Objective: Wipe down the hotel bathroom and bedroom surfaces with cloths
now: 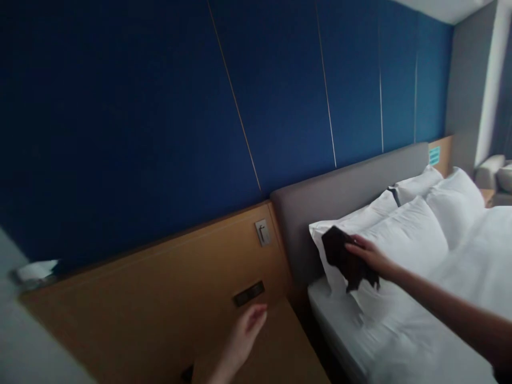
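On the right, my right hand [370,255] is closed around a dark brown, limp cloth [344,256]. The cloth is raised in front of the white pillows, and its lower end hangs down with a ragged outline. My left hand [248,328] is low in the middle, over the wooden bedside table [284,346] and just below a dark socket panel [248,293] on the wall board. Its fingers are curled together and slightly blurred, with nothing visible in them.
A bed with white pillows [420,224] and a grey headboard [352,178] stands on the right. A switch plate [263,233] is fixed to the wooden wall panel [160,277]. At far left, a tissue box [38,272] sits on the panel's ledge. Blue wall panels rise behind.
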`<state>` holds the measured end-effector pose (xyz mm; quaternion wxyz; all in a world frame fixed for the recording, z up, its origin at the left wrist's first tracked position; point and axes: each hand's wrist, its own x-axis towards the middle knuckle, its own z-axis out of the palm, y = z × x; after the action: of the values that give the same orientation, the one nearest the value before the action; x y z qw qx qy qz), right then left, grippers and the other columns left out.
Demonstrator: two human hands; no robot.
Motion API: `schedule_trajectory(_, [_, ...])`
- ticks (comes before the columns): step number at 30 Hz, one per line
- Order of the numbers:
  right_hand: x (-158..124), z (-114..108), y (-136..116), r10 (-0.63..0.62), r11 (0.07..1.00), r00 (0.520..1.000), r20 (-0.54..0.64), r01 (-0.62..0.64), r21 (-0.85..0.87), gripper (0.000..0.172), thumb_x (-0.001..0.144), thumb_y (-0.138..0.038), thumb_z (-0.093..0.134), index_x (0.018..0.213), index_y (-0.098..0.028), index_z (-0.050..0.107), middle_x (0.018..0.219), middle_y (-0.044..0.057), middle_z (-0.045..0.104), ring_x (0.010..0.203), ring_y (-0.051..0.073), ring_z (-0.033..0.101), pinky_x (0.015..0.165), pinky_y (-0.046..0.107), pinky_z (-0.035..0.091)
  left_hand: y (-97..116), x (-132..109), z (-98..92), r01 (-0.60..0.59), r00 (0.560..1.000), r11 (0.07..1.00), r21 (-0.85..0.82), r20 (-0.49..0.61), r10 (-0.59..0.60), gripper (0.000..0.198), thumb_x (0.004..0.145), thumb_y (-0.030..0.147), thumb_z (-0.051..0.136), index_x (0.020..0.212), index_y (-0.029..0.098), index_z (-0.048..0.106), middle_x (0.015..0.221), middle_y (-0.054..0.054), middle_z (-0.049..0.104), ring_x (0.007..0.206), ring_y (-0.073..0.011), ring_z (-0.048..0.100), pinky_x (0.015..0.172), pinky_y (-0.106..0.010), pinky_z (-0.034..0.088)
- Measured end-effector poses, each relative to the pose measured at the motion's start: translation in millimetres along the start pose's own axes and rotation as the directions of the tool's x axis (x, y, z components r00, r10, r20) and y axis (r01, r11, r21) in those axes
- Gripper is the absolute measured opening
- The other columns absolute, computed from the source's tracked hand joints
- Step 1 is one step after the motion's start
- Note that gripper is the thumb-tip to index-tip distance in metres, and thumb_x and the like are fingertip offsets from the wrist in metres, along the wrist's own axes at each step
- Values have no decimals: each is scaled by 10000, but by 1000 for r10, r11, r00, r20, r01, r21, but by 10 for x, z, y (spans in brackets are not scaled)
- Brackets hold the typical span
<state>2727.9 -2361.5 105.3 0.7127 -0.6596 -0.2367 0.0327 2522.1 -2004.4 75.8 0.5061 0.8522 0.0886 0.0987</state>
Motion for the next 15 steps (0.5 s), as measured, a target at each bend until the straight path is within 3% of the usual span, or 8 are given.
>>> schedule_trajectory(2, [1135,-265,-323,-163,982,983,-89,152,-113,613,740,-548,665,1164,-114,571,974,63,663,831,168,608,708,236,493,387,1115,-86,-176,983,974,144,-31,183,481,822,539,545,1106,158,619,1163,-151,652,1085,-253,631,983,-445,495])
schedule_trajectory(4, [2195,-345,-634,-308,930,946,-105,275,-244,572,791,-512,624,1202,-116,585,969,62,667,808,165,606,707,252,489,863,2203,-55,-349,911,880,321,-104,399,493,855,475,524,1212,139,566,1248,-177,596,1159,-268,585,992,-469,486])
schedule_trajectory(6, [3108,-174,-846,-467,824,883,-38,419,-382,495,847,-443,596,1229,-129,598,1042,71,661,885,173,604,803,284,485,1312,3173,65,-456,753,723,518,-208,624,562,885,446,511,1330,105,471,1357,-215,494,1288,-299,474,1058,-512,421])
schedule_trajectory(8, [3845,199,-895,-597,622,790,139,565,-541,450,856,-387,617,1238,-150,615,1202,84,611,1059,204,557,958,347,424,1631,3956,210,-470,566,560,682,-254,784,638,909,444,506,1421,91,361,1454,-236,372,1383,-321,346,1115,-539,344])
schedule_trajectory(10, [4422,584,-792,-571,390,729,377,646,-656,433,838,-381,649,1213,-164,645,1281,90,565,1160,266,484,1020,446,350,1777,4527,309,-449,451,414,792,-199,870,685,916,449,511,1470,112,288,1516,-226,284,1419,-332,279,1123,-542,332])
schedule_trajectory(12, [4890,715,-606,-492,287,699,519,693,-661,362,850,-367,634,1151,-173,683,1207,58,605,1120,256,489,1006,451,341,1776,4903,317,-428,431,244,870,-41,901,704,905,463,531,1486,154,283,1537,-196,285,1421,-339,284,1117,-543,340])
schedule_trajectory(13, [5103,618,-508,-467,273,689,554,709,-651,319,854,-342,626,1113,-172,701,1147,38,630,1076,224,507,1003,415,345,1743,5032,288,-423,443,153,893,56,895,704,893,478,545,1485,182,304,1530,-173,325,1407,-340,316,1118,-546,337])
schedule_trajectory(15, [5518,61,-333,-446,270,691,569,710,-650,245,838,-247,619,1031,-144,730,1039,24,663,977,158,539,1000,335,346,1650,5208,193,-422,467,8,907,209,859,702,862,522,569,1468,234,363,1479,-126,436,1351,-333,415,1133,-551,313])
